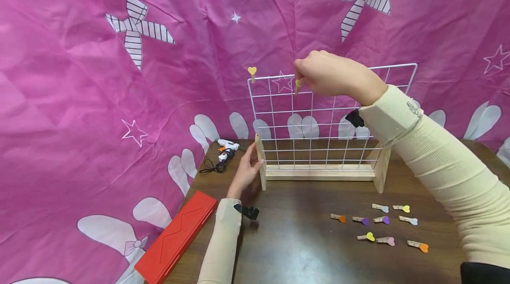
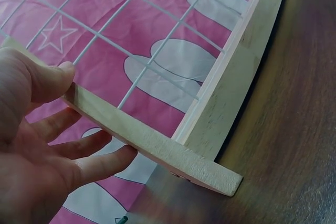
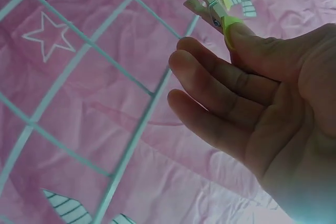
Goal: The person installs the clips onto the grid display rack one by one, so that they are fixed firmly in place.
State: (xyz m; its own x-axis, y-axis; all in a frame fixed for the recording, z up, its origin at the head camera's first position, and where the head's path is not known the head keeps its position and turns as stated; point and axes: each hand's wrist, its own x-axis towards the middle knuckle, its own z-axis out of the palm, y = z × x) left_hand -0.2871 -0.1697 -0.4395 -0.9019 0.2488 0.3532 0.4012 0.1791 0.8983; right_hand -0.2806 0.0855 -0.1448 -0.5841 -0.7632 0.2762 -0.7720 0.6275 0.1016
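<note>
Head view: at upper right of centre, the right hand (image 1: 332, 71) pinches a yellow heart clothespin (image 1: 297, 86), whose long axis runs nearly upright, heart uppermost, just below the line of the top wire (image 1: 275, 76) of the white wire grid (image 1: 312, 109). The left hand (image 1: 244, 172) is well apart, lower and nearer the frame's middle, on the left wooden upright (image 1: 259, 151).

Left wrist view: thumb and fingers grip the upright's opposite sides at left of frame; no clothespin shows here.

Right wrist view: thumb and forefinger grasp the heart at upper right, the pin's bare wooden end slanting away toward upper left; contact with the grid cannot be told.
</note>
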